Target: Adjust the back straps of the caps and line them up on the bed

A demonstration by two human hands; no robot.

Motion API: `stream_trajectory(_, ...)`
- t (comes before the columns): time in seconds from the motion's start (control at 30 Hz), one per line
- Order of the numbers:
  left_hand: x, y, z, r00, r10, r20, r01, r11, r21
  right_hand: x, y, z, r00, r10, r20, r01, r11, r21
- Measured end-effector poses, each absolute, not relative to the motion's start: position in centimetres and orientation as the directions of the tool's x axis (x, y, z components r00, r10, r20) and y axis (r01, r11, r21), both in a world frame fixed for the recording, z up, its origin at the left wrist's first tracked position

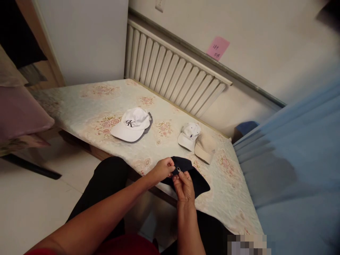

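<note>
1. Left hand (165,168): closing its fingertips narrowly on the edge of a dark cap (199,182), beside a small metal buckle (179,170).
2. Right hand (186,186): holding the cap from the near side, thumb and fingers pinching narrowly at the buckle; the two hands are working close together, fingertips nearly meeting.
3. Dark cap: lying low over the near edge of the worktop (156,143), right of that edge's middle. Its broad dark part is spreading to the right of the right hand. Fingers are hiding some of the strap area.
4. White cap with black "CK" lettering (135,122): resting left of the worktop's middle, brim pointing toward the near edge and left. A grey cap (151,122) is showing from beneath it, along its right side and brim.
5. Smaller white cap with a dark emblem (190,134): sitting toward the far right corner, brim facing the near edge.
6. Beige cap (205,147): touching the smaller white one on its right, nearer that corner.
7. Surroundings: a flowered cover is dressing the worktop; a white radiator (170,71) is running behind the far edge; a blue curtain (289,166) is hanging along the right edge; a pink note (217,47) is showing on the wall above.
</note>
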State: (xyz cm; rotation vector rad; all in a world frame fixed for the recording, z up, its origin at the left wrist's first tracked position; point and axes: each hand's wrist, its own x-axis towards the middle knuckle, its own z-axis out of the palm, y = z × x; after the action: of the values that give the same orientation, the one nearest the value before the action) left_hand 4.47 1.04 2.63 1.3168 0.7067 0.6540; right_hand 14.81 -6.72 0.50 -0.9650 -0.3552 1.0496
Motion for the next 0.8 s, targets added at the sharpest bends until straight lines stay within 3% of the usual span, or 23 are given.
stream_trajectory(0.8,4.4,0.8,2.0,0.662,0.733,-0.16,-0.063,0.268,0.961,14.7,-7.0,-0.4,0.444,0.875,-0.193,-0.592,0.125,-0.796)
